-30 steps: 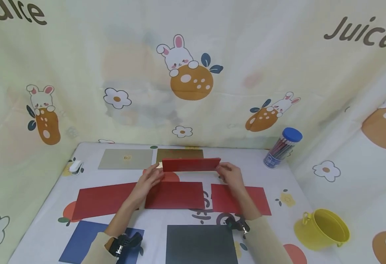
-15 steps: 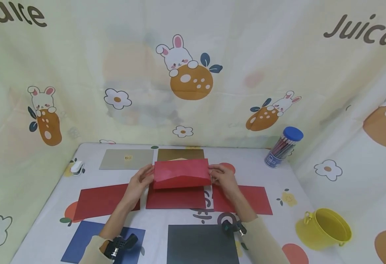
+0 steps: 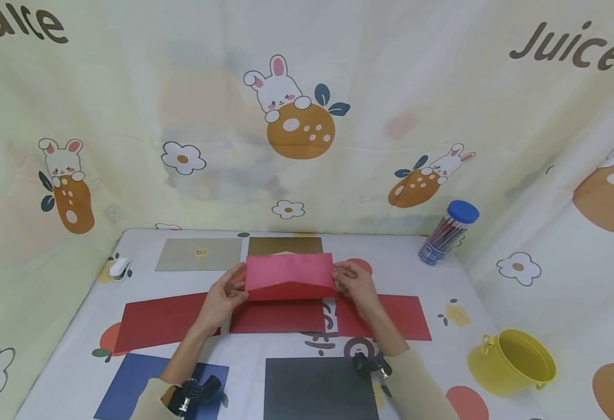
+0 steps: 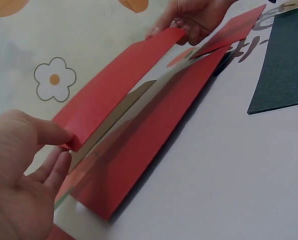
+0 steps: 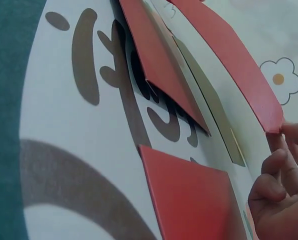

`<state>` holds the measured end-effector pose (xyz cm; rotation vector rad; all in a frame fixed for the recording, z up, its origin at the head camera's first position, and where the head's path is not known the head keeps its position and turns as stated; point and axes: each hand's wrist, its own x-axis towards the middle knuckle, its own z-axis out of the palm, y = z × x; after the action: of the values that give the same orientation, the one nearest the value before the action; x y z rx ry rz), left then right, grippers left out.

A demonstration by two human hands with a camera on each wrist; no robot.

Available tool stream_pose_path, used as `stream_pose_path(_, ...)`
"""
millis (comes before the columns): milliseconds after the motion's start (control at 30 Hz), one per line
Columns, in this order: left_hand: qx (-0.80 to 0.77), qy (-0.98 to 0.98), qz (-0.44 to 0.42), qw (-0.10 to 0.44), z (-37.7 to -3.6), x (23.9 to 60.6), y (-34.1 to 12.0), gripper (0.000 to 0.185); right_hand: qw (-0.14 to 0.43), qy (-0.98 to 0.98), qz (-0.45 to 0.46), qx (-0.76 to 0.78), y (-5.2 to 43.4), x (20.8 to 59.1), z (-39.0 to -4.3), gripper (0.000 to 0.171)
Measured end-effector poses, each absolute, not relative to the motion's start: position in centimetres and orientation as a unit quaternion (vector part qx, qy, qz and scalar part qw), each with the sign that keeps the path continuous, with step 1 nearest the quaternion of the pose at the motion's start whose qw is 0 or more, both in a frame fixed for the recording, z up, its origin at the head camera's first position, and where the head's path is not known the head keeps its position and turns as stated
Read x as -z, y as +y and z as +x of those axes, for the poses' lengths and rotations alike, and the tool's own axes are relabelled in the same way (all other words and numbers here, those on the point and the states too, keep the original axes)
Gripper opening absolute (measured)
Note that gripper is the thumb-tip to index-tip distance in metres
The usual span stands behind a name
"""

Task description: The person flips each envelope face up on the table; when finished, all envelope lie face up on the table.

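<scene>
- Counter (image 3: 246, 364): white, printed with fruit, flowers and dark lettering.
- Far edge: white stapler (image 3: 120, 268) left, then grey sheet (image 3: 181, 256), brown sheet (image 3: 286, 245) and upright pencil jar (image 3: 432, 255).
- Middle: three red sheets (image 3: 277, 318) in a row.
- Near side: blue sheet (image 3: 128, 382), dark sheet (image 3: 317, 391), yellow bucket (image 3: 484, 371).

Red envelope (image 3: 289, 269): long, narrow, shallow-peaked crease along near side; held tilted, raised above table (image 3: 245, 373).

The held envelope (image 3: 290, 269) is hiding part of the gold sheet (image 3: 284, 244) and the far edge of the middle red sheet (image 3: 280, 317). The left arm (image 3: 185, 353) is partly covering the blue sheet (image 3: 130, 382). The head view is cutting off the dark sheet (image 3: 319, 389). The jar label (image 3: 431, 254) is looking unreadably small.
</scene>
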<state>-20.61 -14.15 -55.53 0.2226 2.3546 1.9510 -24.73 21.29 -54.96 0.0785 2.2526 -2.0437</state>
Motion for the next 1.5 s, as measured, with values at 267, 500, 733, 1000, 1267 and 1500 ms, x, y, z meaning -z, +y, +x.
stream_pose_path(267, -0.648, 0.758, 0.068, 0.019, -20.7, 56.2, -14.2, 0.070, 0.090, 0.753, -0.015, 0.652, 22.1, 54.8, -24.2, 0.040)
stream_pose_path(500, -0.654, 0.754, 0.064, 0.001, -20.8, 56.4, -13.7, 0.067, 0.114, 0.761, -0.071, 0.635, 22.8, 54.6, -23.8, 0.056)
stream_pose_path(733, -0.651, 0.757, 0.041, -0.015, -21.4, 56.5, -11.7, 0.067, 0.107, 0.763, -0.085, 0.632, 24.1, 54.8, -23.7, 0.064)
stream_pose_path(1000, -0.643, 0.765, -0.001, -0.048, -23.1, 56.7, -7.3, 0.064, 0.070, 0.784, -0.042, 0.616, 26.3, 55.3, -23.6, 0.066)
stream_pose_path(1267, -0.526, 0.842, 0.058, -0.107, -25.5, 56.5, -1.2, 0.056, -0.001, 0.850, 0.077, 0.522, 29.9, 56.0, -24.3, 0.052)
stream_pose_path(1500, -0.562, 0.824, 0.019, -0.070, -26.9, 56.6, 2.6, 0.044, -0.016, 0.882, 0.140, 0.450, 32.8, 56.2, -24.7, 0.053)
